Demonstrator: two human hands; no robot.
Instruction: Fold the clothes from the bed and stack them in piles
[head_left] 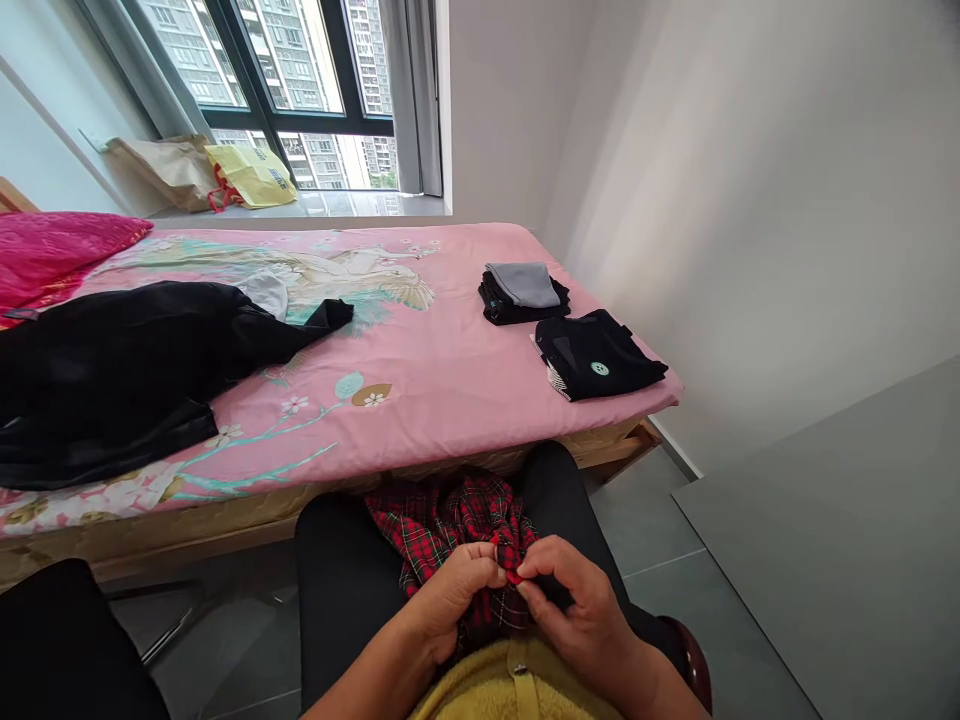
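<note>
A red and green plaid garment (442,525) lies bunched on my lap, over black trousers. My left hand (454,590) pinches its edge with closed fingers. My right hand (574,600) meets it fingertip to fingertip, closed on the same edge, where a small red piece shows between the thumbs. Both hands sit low in the view, just in front of my yellow fuzzy top (510,690).
A bed with a pink floral sheet (420,370) stands ahead. On it lie a heap of black clothing (120,375) at left, a pink pillow (52,255), and two folded piles at right (525,292), (600,355). Bags (217,175) rest on the windowsill. Grey tiled floor spreads to the right.
</note>
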